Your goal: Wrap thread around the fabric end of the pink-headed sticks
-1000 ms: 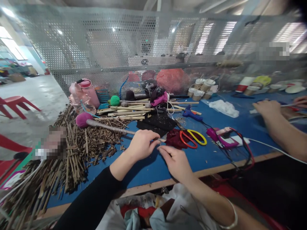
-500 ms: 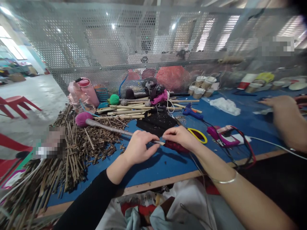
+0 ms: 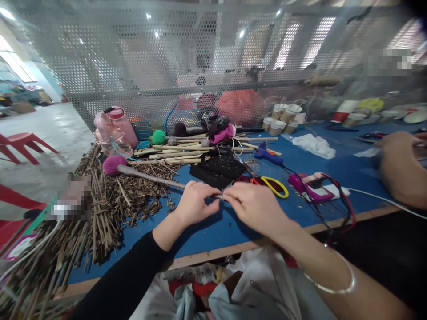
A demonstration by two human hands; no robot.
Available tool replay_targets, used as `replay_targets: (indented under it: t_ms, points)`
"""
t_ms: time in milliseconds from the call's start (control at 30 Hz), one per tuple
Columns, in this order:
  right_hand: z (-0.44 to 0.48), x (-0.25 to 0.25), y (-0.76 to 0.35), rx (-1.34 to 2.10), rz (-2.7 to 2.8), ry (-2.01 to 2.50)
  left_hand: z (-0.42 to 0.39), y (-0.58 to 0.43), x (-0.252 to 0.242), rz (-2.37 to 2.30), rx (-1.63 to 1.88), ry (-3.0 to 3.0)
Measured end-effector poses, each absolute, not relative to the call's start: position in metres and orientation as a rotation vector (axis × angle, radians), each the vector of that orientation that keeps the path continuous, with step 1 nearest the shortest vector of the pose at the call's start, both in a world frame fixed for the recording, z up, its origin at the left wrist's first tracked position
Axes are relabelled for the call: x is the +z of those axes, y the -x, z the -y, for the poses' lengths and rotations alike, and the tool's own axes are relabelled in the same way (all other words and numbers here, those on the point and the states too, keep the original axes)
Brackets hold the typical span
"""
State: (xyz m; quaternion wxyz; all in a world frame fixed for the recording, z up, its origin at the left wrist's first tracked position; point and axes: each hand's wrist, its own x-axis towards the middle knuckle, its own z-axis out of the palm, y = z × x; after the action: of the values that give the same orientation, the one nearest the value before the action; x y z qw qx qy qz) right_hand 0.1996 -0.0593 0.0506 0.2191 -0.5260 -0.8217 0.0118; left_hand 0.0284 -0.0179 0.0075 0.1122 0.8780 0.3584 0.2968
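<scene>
A long grey-wrapped stick [image 3: 153, 178] with a purple ball [image 3: 113, 165] on its far left end slants across the blue table [image 3: 200, 235]. Near its right end, my left hand [image 3: 196, 202] pinches it between thumb and fingers. My right hand [image 3: 255, 206] has its fingertips pressed together on the stick's tip, almost touching the left fingertips. What lies between the right fingertips is too small to make out. Behind my right hand are yellow-handled scissors [image 3: 276, 186] and some dark red material, partly hidden. A black cloth [image 3: 218, 170] lies beyond both hands.
Dry twigs [image 3: 100, 218] are heaped at the left, near pink bottles [image 3: 125, 126]. Bare sticks [image 3: 176, 155] lie at the back. A blue glue gun [image 3: 268, 155], a purple device [image 3: 308, 189] with cables and a white bag [image 3: 313, 146] are on the right. Another person's hand [image 3: 400, 164] is at far right.
My right hand has moved from over the dark red material to the stick's tip, its wrist turning. The stick has shifted slightly left. The other person's hand at far right has moved a little.
</scene>
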Motion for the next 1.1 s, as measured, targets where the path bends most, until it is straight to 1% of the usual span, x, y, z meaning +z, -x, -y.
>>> replay_targets:
  t_ms: [33, 100, 200, 267, 333, 433, 633, 933, 1100]
  points:
    - [0.048, 0.056, -0.207, 0.095, 2.257, 1.453, 0.019, -0.028, 0.008, -1.069, 0.899, -2.564]
    - [0.026, 0.055, -0.219, 0.346, 2.207, 1.447, 0.020, -0.028, 0.010, -1.097, 0.971, -2.526]
    - [0.007, 0.030, -0.229, 0.812, 2.072, 1.422, 0.022, -0.027, 0.012, -1.099, 1.032, -2.484]
    - [0.009, 0.008, -0.229, 0.979, 1.986, 1.373, 0.022, -0.026, 0.012, -1.088, 1.015, -2.480]
    - [0.017, -0.008, -0.224, 1.021, 1.936, 1.322, 0.023, -0.026, 0.010, -1.084, 0.981, -2.483]
    - [0.033, -0.017, -0.213, 0.995, 1.891, 1.247, 0.023, -0.027, 0.008, -1.110, 0.983, -2.481]
    - [0.038, -0.018, -0.207, 0.965, 1.885, 1.187, 0.026, -0.027, 0.009, -1.117, 0.983, -2.501]
    - [0.036, -0.020, -0.211, 1.093, 1.831, 1.169, 0.033, -0.027, 0.010, -1.138, 1.030, -2.469]
    - [0.036, -0.022, -0.209, 1.155, 1.862, 1.236, 0.030, -0.018, 0.002, -1.095, 0.919, -2.552]
